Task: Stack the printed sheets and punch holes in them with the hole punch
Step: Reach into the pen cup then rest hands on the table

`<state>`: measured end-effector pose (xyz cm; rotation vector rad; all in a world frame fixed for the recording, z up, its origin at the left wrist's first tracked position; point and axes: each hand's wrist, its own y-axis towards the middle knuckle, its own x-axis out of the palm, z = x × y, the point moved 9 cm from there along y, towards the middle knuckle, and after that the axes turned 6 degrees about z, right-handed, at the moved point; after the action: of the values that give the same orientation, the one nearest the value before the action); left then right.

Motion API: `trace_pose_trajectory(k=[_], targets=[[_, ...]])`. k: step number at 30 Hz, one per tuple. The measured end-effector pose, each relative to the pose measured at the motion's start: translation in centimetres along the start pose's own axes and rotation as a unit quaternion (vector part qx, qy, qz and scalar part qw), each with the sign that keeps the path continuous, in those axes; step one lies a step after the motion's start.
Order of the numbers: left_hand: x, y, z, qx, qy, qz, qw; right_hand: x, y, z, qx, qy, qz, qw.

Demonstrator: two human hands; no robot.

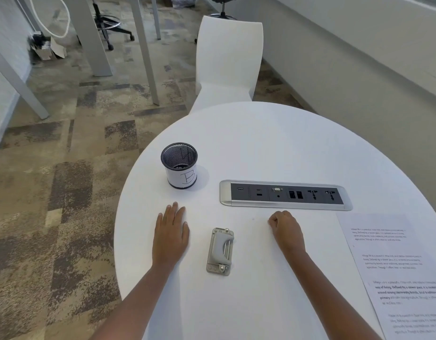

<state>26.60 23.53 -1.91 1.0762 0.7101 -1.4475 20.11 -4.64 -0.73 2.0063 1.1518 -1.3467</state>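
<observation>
A grey metal hole punch [220, 251] lies on the white round table [273, 143], between my two hands. My left hand [172, 231] rests flat on the table to the left of the punch, fingers stretched out and holding nothing. To the right of the punch, my right hand [286, 229] rests on the table with its fingers curled into a loose fist, and I see nothing in it. Printed sheets [396, 271] with short blocks of text lie overlapping at the right edge of the table, apart from both hands.
A black mesh pen cup [179, 165] with a white label marked B stands behind my left hand. A silver socket strip [285, 195] is set into the table behind my right hand. A white chair [228, 60] stands at the table's far side.
</observation>
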Motion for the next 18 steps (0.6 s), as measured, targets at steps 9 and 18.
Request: trace_pose_trajectory(k=[9,18], targets=[[0.0,0.1,0.0,-0.005,0.014,-0.005,1.0,-1.7,0.3,-12.8,-0.117,0.178,0.014,0.977],[-0.1,0.2,0.1,0.004,0.018,0.001,1.0,-2.7,2.9,-25.2,-0.186,0.251,0.027,0.95]])
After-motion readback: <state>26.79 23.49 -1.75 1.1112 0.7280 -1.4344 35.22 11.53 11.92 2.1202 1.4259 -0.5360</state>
